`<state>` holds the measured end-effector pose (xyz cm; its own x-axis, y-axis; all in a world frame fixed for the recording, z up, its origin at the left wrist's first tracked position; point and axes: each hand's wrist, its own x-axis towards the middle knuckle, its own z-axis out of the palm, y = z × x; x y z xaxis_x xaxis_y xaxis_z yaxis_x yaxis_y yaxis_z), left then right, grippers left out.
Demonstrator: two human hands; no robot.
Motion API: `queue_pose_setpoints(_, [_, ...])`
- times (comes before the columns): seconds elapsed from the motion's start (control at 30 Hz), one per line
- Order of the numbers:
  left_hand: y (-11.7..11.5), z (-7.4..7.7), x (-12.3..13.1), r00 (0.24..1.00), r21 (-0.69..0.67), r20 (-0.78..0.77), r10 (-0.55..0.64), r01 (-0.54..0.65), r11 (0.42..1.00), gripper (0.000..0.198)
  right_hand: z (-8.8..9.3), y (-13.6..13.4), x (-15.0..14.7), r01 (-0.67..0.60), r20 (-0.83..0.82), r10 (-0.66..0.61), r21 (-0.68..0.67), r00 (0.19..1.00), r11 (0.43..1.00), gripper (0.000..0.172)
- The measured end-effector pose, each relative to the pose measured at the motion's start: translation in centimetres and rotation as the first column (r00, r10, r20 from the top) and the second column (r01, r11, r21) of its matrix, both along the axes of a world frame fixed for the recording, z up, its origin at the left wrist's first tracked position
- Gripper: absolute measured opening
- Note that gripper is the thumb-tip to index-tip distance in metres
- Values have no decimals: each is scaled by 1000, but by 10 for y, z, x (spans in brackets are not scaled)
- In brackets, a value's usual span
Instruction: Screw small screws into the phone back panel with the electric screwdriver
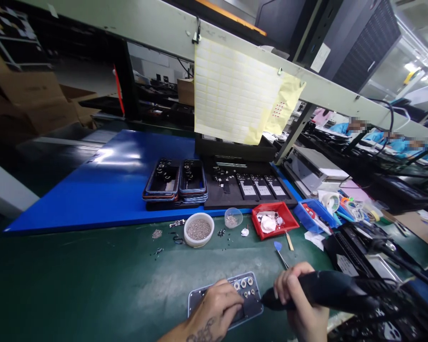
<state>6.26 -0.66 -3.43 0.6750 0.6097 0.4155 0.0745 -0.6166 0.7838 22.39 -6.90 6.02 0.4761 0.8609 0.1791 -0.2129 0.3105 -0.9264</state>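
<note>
A phone housing [253,309] with round camera rings lies on the green bench mat, turned slightly. My left hand [217,304] rests across it with curled fingers, gripping it and covering its middle. In my right hand [301,301] is a black electric screwdriver [331,289], fingers wrapped round its front part. The tool lies nearly level, and its dark nose is by the housing's right edge; I cannot tell whether the bit touches a screw. Beyond the hands stand a white bowl of small screws [199,230] and a clear cup [233,218] with a few more.
Stacked phone housings [164,180] sit on a blue board [103,190], beside a black foam tray [217,202] holding batteries. A red bin [276,221], a blue bin [316,216] and tweezers [281,256] lie to the right. Paper sheets [235,90] hang from the shelf beam. Co-workers sit far right.
</note>
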Motion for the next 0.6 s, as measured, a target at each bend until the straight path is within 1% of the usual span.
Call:
queue_pose_setpoints(0.1, [0, 2, 0, 1000, -27, -5, 20, -20, 999, 13, 5, 3, -5, -59, -72, 66, 99, 995, 993, 16])
queue_pose_setpoints(0.2, [0, 4, 1, 999, -51, -15, 40, -41, 998, 12, 6, 8, -12, -88, -115, 106, 153, 988, 984, 15])
queue_pose_setpoints(0.3, [0, 3, 2, 998, -72, -23, 57, -58, 996, 14, 4, 13, -17, -106, -113, 126, 165, 986, 981, 13])
queue_pose_setpoints(0.43, [0, 1, 3, 997, -97, -30, 76, -78, 992, 15, 1, 14, -19, -107, -133, 127, 149, 983, 983, 13])
queue_pose_setpoints(0.6, [0, 4, 1, 998, -104, -45, 50, -54, 993, 10, -3, 13, -18, -112, -144, 133, 144, 981, 983, 15])
